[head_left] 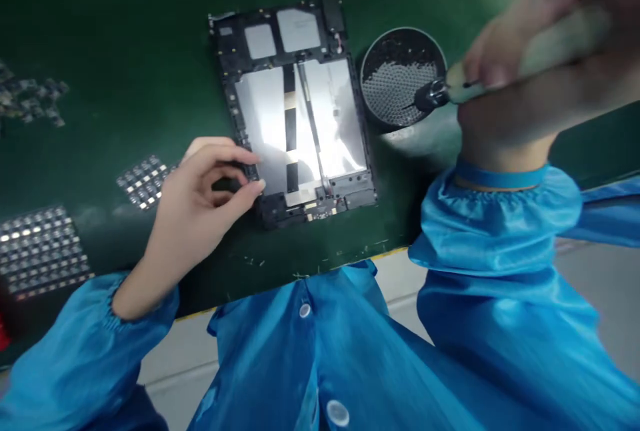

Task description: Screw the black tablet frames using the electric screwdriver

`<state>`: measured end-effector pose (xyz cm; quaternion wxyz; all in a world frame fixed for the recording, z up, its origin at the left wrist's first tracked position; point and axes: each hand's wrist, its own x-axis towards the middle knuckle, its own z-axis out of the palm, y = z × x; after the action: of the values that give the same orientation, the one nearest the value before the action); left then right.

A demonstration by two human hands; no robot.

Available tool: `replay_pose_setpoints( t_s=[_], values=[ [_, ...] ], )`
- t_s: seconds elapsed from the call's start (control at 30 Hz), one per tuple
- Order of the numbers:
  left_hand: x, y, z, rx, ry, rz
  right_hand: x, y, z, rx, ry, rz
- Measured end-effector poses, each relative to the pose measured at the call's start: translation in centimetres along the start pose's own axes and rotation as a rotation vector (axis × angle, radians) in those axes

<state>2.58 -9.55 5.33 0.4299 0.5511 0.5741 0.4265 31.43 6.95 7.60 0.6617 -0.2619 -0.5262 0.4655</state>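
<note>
An opened tablet frame (295, 111) with a shiny metal inner plate lies on the green bench mat (125, 37). My left hand (210, 191) rests at its near left corner, fingers curled and pinching the frame's edge. My right hand (540, 51) is raised at the right, wrapped round a pale electric screwdriver (450, 91). The driver's dark tip sits over a round black dish (403, 74) of tiny screws, just right of the tablet.
Trays of small square parts lie at the left: one (40, 251) by the near edge, another (145, 181) beside my left hand. Loose parts (30, 97) are scattered at the far left. The bench's near edge (300, 277) runs under my blue smock.
</note>
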Motion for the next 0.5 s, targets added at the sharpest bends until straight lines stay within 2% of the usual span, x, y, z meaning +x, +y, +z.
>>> replay_pose_setpoints(
  t_s=[0.1,0.17,0.27,0.5],
  values=[
    [-0.2,0.0,-0.1,0.027,0.024,0.010,0.1,-0.2,1.3,-0.047,0.019,-0.006],
    [-0.3,0.1,-0.2,0.045,0.028,0.003,0.2,-0.4,1.6,-0.104,-0.012,-0.004],
    [-0.4,0.4,-0.2,0.072,0.038,0.004,0.3,-0.4,1.3,-0.191,-0.096,-0.047],
    [-0.4,0.3,-0.2,0.077,0.048,-0.010,-0.2,-0.4,0.6,-0.263,-0.156,-0.121]
  ],
)
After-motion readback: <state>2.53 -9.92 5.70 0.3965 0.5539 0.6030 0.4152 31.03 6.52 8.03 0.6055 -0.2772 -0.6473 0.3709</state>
